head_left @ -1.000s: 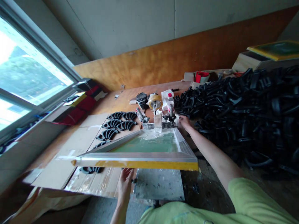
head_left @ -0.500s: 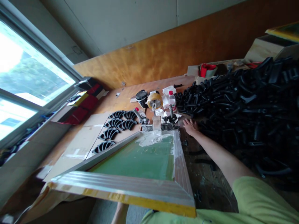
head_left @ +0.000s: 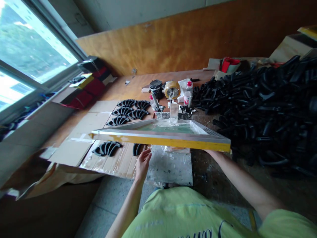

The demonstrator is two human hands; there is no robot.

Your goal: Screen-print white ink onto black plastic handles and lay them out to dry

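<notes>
A silk-screen frame [head_left: 160,138] with metal bars, a yellow front edge and green mesh [head_left: 170,128] is tilted up from its rear clamp [head_left: 174,112]. Below it lies a flat metal plate [head_left: 170,167]. My left hand [head_left: 143,161] is at the plate's left edge, fingers loosely bent and nothing seen in them. Close beside it a black curved part [head_left: 137,149] lies on the cardboard [head_left: 119,162]. My right hand [head_left: 211,154] reaches under the frame's right front; the frame hides its fingers and whatever they touch.
Several rows of black curved parts [head_left: 122,110] lie on cardboard at the left. A big heap of black parts [head_left: 260,109] fills the right side. Behind the clamp stand a black tub [head_left: 156,88], a tape roll [head_left: 171,90] and a red-capped bottle [head_left: 189,91].
The screen frame came down, then rose again, uncovering the metal plate. My right hand moved from beside the clamp to under the frame's front right. My left hand came back into view.
</notes>
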